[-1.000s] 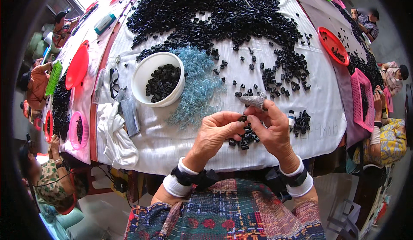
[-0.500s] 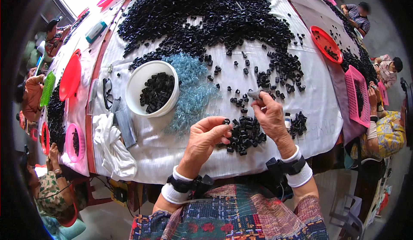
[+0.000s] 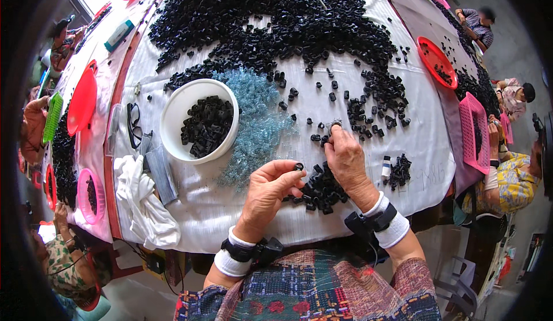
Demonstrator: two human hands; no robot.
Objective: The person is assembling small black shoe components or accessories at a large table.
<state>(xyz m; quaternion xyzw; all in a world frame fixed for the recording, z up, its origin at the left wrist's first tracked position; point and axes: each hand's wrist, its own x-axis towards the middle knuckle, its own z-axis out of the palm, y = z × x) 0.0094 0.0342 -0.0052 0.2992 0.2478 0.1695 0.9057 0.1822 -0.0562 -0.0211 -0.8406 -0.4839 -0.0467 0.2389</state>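
Between thumb and fingertips, my left hand (image 3: 271,188) pinches a small black plastic part (image 3: 299,166), its ring-like end facing up. My right hand (image 3: 347,157) is closed, its fingertips together on something small and greyish (image 3: 336,123), mostly covered and too small to name. A pile of loose black plastic parts (image 3: 319,191) lies on the white cloth between and below my hands. To the left stands a white tub (image 3: 167,126) with more black parts in it. Beside it spreads a heap of clear bluish small pieces (image 3: 253,119).
A large heap of black parts (image 3: 259,10) covers the table's far side. A small white bottle (image 3: 386,166) stands right of my right hand. Glasses (image 3: 133,125) and white gloves (image 3: 144,200) lie left. Red trays (image 3: 436,62) and pink baskets (image 3: 473,134) sit near other people.
My right hand has moved slightly left and rotated, hiding more of the grey thing at its fingertips. My left hand keeps its pinch on the black part. The whole view has shifted a little.
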